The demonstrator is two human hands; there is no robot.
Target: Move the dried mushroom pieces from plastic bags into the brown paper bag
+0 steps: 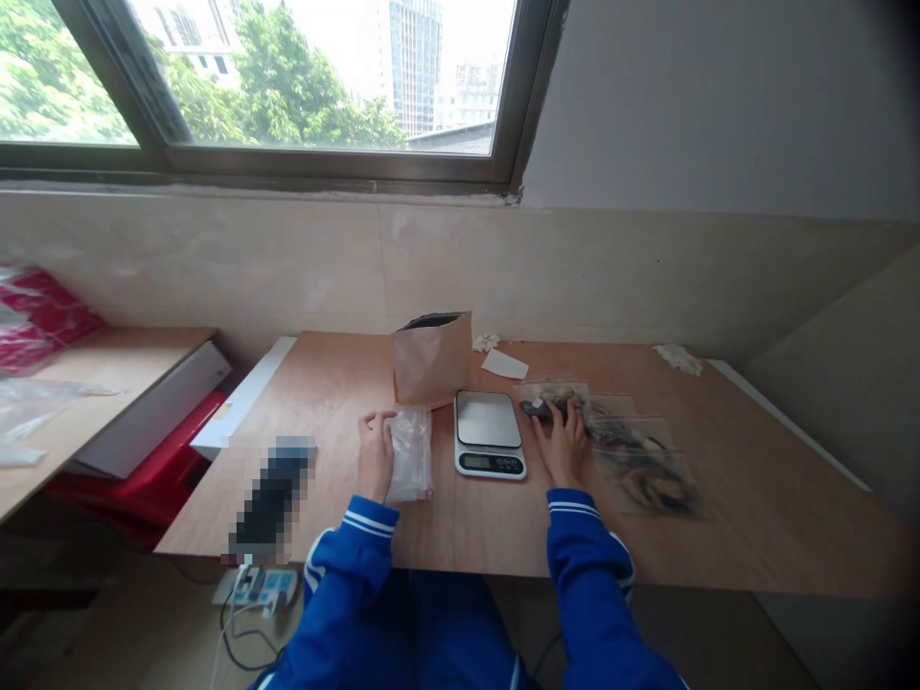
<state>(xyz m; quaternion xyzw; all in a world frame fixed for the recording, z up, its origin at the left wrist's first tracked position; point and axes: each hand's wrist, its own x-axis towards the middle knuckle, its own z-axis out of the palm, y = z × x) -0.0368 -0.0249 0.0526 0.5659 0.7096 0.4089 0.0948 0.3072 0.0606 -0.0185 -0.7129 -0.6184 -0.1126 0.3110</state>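
My left hand (375, 452) rests on the table at the left edge of a stack of clear plastic bags (411, 455). Its fingers are loosely bent and apart, with nothing visible in them. To the right of the scale, my right hand (562, 443) reaches over a dark, elongated bundle (536, 410) with a small white label, thumb and fingers around its near side. What exactly the bundle is cannot be made out. Between my hands stands a white digital scale (489, 422) with a bare metal plate. Behind the clear bags, a brown paper pouch (431, 362) stands upright with its top open.
Filled clear bags with dark and brown contents (651, 479) lie right of my right hand. A white card (505, 364) is behind the scale. At left are a pixelated dark object (271, 498) and, below the table edge, a power strip (259, 586) with cables.
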